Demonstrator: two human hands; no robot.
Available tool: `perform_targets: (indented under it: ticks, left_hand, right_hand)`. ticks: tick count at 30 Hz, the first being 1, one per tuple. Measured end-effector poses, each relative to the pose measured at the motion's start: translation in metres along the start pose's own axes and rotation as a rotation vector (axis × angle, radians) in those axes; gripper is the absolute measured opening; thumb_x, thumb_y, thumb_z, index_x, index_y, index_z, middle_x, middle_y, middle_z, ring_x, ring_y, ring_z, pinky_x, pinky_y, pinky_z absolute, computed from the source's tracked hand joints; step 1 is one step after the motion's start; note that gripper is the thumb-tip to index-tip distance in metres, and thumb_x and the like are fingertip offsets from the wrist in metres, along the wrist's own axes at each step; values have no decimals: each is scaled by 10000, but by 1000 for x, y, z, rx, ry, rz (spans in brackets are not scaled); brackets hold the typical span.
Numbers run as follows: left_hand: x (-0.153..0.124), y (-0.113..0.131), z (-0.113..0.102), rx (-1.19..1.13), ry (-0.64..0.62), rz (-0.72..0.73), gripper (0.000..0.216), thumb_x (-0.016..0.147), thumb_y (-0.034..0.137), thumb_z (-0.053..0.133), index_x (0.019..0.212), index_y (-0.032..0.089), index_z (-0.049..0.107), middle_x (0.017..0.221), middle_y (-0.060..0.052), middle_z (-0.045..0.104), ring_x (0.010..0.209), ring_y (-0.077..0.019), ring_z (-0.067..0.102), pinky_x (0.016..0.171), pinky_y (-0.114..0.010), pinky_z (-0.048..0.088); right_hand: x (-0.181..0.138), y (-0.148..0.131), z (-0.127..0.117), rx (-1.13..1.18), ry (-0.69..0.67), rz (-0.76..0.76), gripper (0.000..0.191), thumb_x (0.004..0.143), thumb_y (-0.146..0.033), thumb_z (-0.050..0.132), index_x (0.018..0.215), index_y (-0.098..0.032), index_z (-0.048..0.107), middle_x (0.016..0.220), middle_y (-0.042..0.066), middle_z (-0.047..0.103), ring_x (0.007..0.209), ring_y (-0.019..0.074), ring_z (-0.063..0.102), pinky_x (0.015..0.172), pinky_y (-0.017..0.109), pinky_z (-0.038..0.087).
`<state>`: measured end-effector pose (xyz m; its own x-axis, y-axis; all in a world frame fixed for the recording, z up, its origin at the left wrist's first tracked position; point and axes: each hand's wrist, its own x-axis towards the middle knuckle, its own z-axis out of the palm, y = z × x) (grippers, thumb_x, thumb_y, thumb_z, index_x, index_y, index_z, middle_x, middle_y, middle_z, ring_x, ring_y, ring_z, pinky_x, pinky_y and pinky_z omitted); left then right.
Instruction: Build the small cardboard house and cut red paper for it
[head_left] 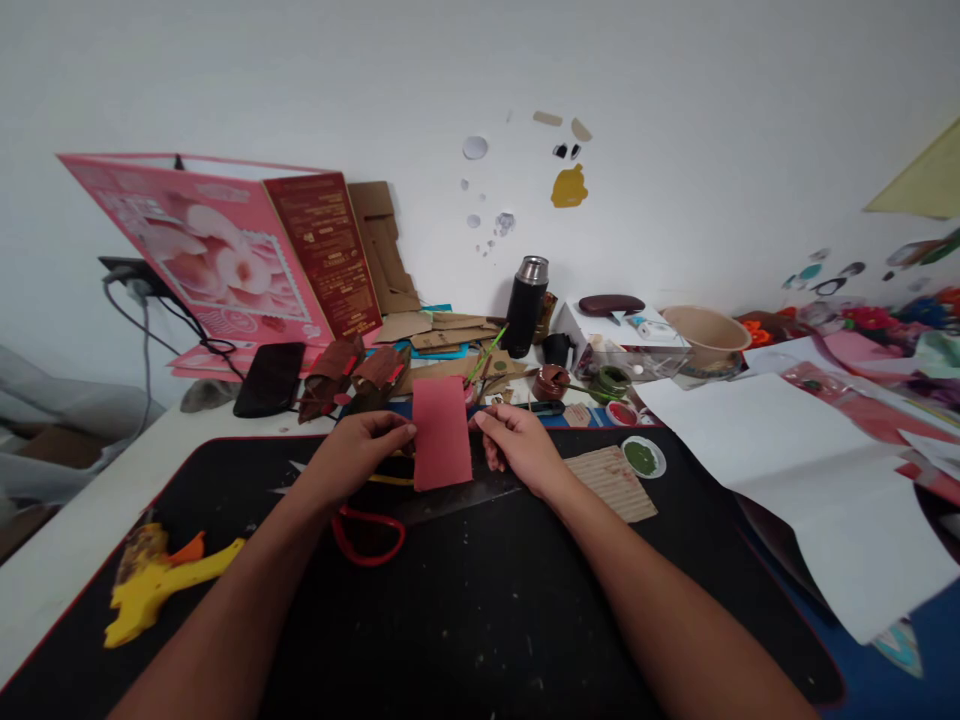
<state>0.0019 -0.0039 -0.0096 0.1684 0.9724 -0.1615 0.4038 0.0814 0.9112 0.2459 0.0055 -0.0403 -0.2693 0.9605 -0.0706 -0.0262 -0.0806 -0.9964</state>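
Observation:
A rectangular piece of red card (442,440) stands upright above the black mat. Its left edge is pinched between the thumb and fingers of my left hand (367,447). My right hand (517,445) is closed, with thumb and fingers bent together right at the card's right edge; whether they grip it or something small is unclear. Red-handled scissors (367,562) lie under my left wrist, their blades partly hidden. Something with a yellow loop (394,480) shows behind the left hand and the card. Near my right wrist rests a piece of corrugated cardboard (611,483).
A yellow glue gun (161,585) lies left on the black mat (465,640). A lid of green paint (643,458) sits right. Behind are a phone (270,380), black flask (527,310), paint jars (551,383) and pink box (225,260). White paper (795,480) covers the right side.

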Motion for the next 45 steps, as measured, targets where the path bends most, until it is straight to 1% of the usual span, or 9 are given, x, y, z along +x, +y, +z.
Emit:
perform_targets:
  ticks: [5,11,20,24,27,31,35,38,45]
  left_hand:
    - [0,0,0,101,-33,-32,455,758,640,675,782,191,739,734,-54,758,702,-230,663,681,-329,474]
    - [-3,10,4,230,-24,-60,425,767,617,607,656,213,677,634,-28,706,605,-197,595,629,-315,404]
    - [-3,7,6,367,-52,-61,479,771,644,536,725,207,726,657,-29,703,646,-214,624,636,-312,403]
    - [-4,6,3,402,-89,-68,484,777,643,539,772,206,747,618,-14,672,599,-201,592,587,-303,370]
    - [-4,7,1,406,-110,-100,483,765,650,548,761,207,741,584,-2,640,553,-183,548,553,-295,351]
    - [-5,9,-2,389,-121,-110,483,760,652,563,781,211,760,602,-3,654,543,-176,538,548,-290,365]
    - [-3,4,-4,394,-135,-96,465,775,637,569,786,215,764,647,-21,699,589,-198,593,575,-294,400]
    - [-2,-1,-4,414,-173,-77,454,806,616,549,813,216,764,678,-32,722,622,-207,624,591,-294,415]
    - [-3,3,-2,467,-202,-33,442,805,612,548,778,227,765,628,-15,686,597,-204,603,589,-292,404]
  right_hand:
    - [3,-2,-7,11,95,-44,374,846,-546,664,916,-178,677,527,-78,534,409,95,502,384,204,350]
    - [2,-2,-4,-13,73,-35,350,847,-530,648,898,-185,676,525,-76,536,413,99,509,378,202,346]
    - [2,0,-2,-13,49,-28,352,854,-537,644,898,-189,675,531,-73,534,415,101,501,384,206,343]
    - [2,0,-1,-47,39,-38,336,886,-529,629,900,-195,662,547,-74,527,422,105,502,396,213,339]
    - [1,0,-3,-157,43,-59,291,952,-475,572,904,-200,650,550,-69,542,431,110,505,435,223,359]
    - [-2,0,-5,-510,91,-132,255,1013,-378,534,908,-194,677,584,-36,600,518,136,570,547,249,396]
    - [-6,-5,-4,-829,74,-218,224,1026,-326,564,951,-197,731,800,30,737,728,173,651,662,267,395]
    - [-8,-8,-2,-919,51,-209,218,1031,-323,571,986,-208,752,876,39,766,775,181,660,676,269,383]
    - [-9,-11,0,-966,-2,-177,262,1053,-336,534,1066,-221,769,842,34,773,750,183,670,659,268,380]
